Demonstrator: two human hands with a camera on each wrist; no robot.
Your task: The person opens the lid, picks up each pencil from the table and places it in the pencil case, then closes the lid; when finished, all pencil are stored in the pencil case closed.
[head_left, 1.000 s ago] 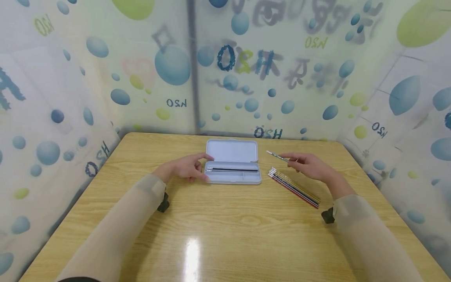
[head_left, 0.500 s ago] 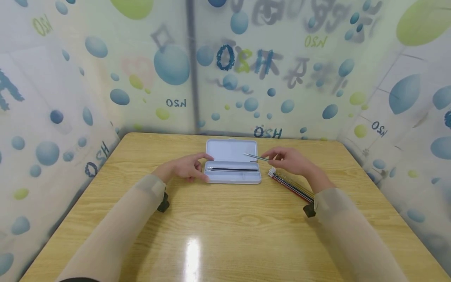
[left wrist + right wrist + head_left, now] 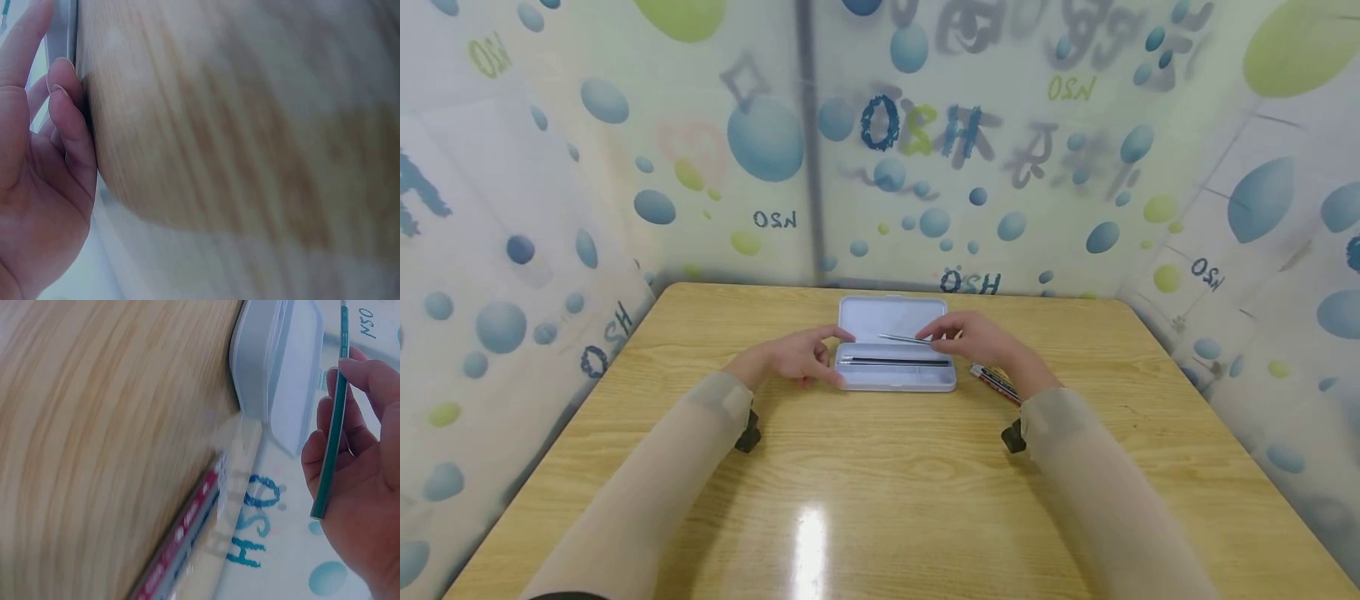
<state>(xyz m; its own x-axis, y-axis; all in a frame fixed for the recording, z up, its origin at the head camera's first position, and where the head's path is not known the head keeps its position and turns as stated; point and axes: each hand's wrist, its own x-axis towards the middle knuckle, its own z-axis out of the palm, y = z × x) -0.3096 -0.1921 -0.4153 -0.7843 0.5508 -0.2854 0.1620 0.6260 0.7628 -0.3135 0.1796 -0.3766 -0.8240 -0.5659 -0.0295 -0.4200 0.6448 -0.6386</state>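
Note:
A pale blue pencil case lies unfolded on the table, its lid laid back. My left hand holds the case's left end, thumb at the front corner and forefinger near the hinge side. Dark pencils lie lengthwise in the case's back section. Between thumb and fingers, my right hand pinches a green pencil above the case's right part. In the head view its eraser end points left, over the hinge side. Right of the case lies a bundle of pencils, partly hidden under my right wrist.
The wooden table reaches back to a patterned curtain, with similar curtains at both sides. A small divider splits the front section of the case near its right end. Red and dark pencils show in the right wrist view.
My right hand has moved left with the green pencil, from above the bundle to above the case. My left hand stays at the case's left end.

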